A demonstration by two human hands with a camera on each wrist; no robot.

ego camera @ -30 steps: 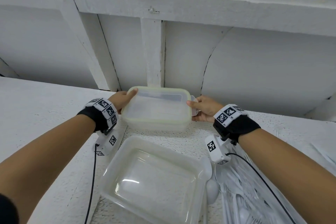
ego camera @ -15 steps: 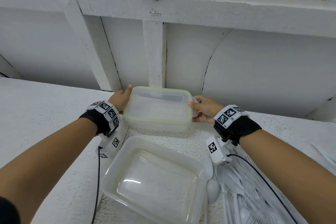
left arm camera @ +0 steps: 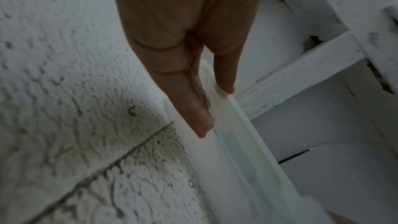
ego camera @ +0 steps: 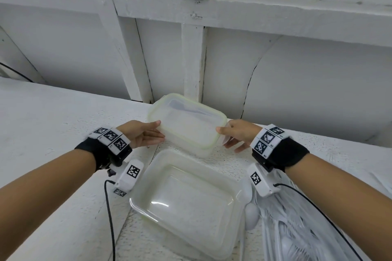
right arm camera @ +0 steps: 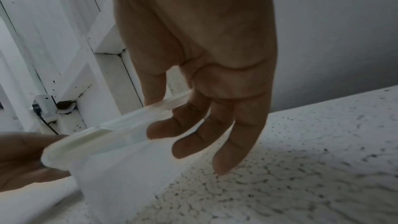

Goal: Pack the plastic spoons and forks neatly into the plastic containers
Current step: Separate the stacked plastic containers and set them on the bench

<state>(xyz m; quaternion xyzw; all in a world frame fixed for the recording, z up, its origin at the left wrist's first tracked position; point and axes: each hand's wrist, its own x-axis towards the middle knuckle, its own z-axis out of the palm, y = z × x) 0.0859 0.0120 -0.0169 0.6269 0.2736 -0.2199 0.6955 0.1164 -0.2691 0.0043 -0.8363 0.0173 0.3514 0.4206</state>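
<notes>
A clear lidded container [ego camera: 186,125] with a pale green seal is held tilted and askew above the white table, near the wall. My left hand [ego camera: 146,135] pinches its left edge, thumb on the lid and fingers beneath; in the left wrist view the left hand [left arm camera: 193,74] nips the rim [left arm camera: 247,134]. My right hand [ego camera: 237,135] pinches the latch tab on the right side. In the right wrist view, thumb and forefinger of the right hand [right arm camera: 204,91] clamp the lid edge [right arm camera: 86,142]. An open, empty container [ego camera: 186,203] sits nearer me.
A clear bag of white plastic spoons and forks [ego camera: 286,229] lies at the lower right under my right forearm, with a loose spoon [ego camera: 251,216] beside the open container. A white panelled wall [ego camera: 297,80] stands close behind the containers. Wrist-camera cables trail over the table.
The lidded container has been turned from square to the wall to a skewed, tilted pose. My left hand has slid back toward me along its edge; the right hand keeps its pinch.
</notes>
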